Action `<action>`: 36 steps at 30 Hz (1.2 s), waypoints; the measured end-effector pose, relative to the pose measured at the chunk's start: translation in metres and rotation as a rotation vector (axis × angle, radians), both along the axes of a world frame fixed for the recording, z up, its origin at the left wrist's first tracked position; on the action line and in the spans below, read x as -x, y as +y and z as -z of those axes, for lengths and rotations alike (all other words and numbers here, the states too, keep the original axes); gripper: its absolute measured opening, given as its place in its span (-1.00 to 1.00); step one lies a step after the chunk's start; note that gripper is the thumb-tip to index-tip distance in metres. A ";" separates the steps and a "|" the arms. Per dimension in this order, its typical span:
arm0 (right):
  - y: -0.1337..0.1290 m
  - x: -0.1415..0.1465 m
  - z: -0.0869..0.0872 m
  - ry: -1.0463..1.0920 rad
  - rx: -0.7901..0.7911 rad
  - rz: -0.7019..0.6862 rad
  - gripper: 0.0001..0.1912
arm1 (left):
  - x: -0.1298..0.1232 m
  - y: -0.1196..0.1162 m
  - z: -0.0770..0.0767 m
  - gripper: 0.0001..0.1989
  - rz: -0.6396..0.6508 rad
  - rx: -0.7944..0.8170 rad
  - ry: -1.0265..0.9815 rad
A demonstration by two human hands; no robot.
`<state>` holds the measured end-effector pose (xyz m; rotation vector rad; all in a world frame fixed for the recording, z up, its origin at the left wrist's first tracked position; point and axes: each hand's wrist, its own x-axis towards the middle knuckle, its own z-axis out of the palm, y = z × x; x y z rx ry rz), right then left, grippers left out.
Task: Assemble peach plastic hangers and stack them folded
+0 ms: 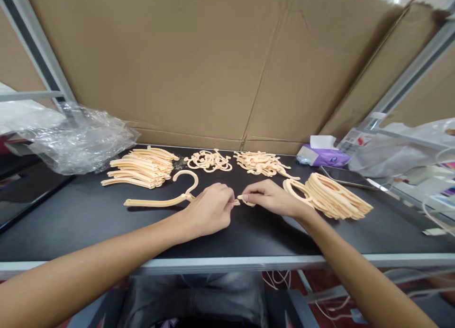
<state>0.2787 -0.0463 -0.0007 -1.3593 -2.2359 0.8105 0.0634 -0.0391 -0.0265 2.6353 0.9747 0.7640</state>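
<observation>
On the black tabletop, my left hand (212,209) is closed around the middle of a peach plastic hanger (156,203), whose hook points up and whose one arm extends left. My right hand (272,196) pinches a small peach plastic piece (245,200) at the hanger's right end; whether the two touch is hard to tell. Behind my hands lie a heap of small hooks (209,161) and a heap of small peach parts (261,163). A stack of hanger arms (142,168) is at the left, and a stack of looped pieces (336,195) at the right.
Crumpled clear plastic (81,141) sits at the back left beside a dark flat object (31,190). A purple tissue pack (325,155) and a phone-like device (346,176) are at the back right. Cardboard (170,62) stands behind the table, whose pale front edge (234,263) is near me.
</observation>
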 end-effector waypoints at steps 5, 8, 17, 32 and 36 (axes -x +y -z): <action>0.000 0.001 -0.001 -0.019 -0.011 -0.026 -0.77 | 0.000 0.002 0.002 -0.91 0.006 0.016 -0.027; -0.001 0.001 -0.002 -0.035 0.010 -0.041 -0.78 | 0.001 0.002 -0.001 -0.90 -0.011 0.047 -0.021; -0.001 0.002 -0.004 -0.072 -0.015 -0.051 -0.77 | 0.002 0.002 -0.008 -0.86 0.018 0.098 0.000; 0.003 0.002 -0.005 -0.021 0.076 0.058 -0.80 | 0.001 0.008 -0.003 -0.85 0.039 0.111 0.004; 0.004 0.003 -0.007 -0.056 0.068 0.045 -0.81 | 0.000 0.009 -0.002 -0.86 0.048 0.098 -0.008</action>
